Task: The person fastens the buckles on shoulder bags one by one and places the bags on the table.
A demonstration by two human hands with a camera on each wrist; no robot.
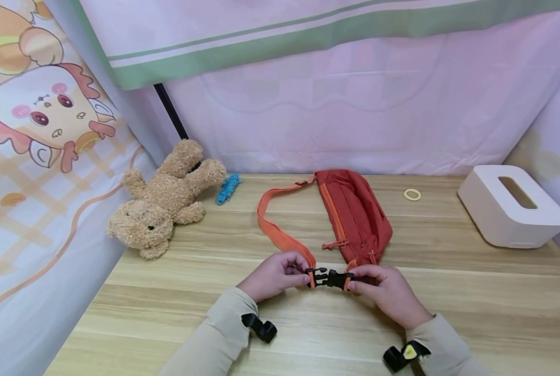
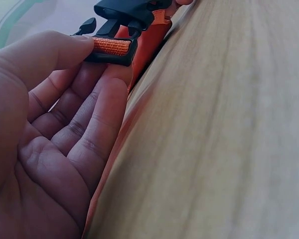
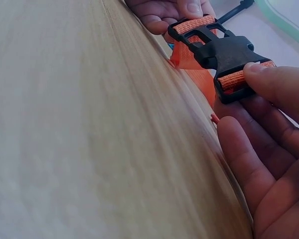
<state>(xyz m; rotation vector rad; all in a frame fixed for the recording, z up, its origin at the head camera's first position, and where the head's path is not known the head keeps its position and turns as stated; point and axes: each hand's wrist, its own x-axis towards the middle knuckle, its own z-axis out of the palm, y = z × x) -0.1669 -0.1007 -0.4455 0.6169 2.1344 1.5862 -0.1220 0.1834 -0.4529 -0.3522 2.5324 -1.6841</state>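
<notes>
A red waist bag (image 1: 355,214) with an orange strap (image 1: 280,235) lies on the wooden table. My left hand (image 1: 280,274) pinches the pronged half of its black buckle (image 1: 316,277) between thumb and fingers, where the orange webbing loops through. On the other side, my right hand (image 1: 390,290) pinches the socket half (image 3: 229,52) by its webbing end. The two halves face each other in line, the prongs at the socket's mouth. In the left wrist view one side prong (image 2: 87,26) shows outside the socket; how far the others reach in I cannot tell.
A brown teddy bear (image 1: 162,196) lies on its back at the left, beside a blue bundle of cord (image 1: 228,188). Behind the bag to the right is a pale yellow ring (image 1: 412,195). A white tissue box (image 1: 514,209) stands at the right. Curtains hang behind the table (image 1: 449,250).
</notes>
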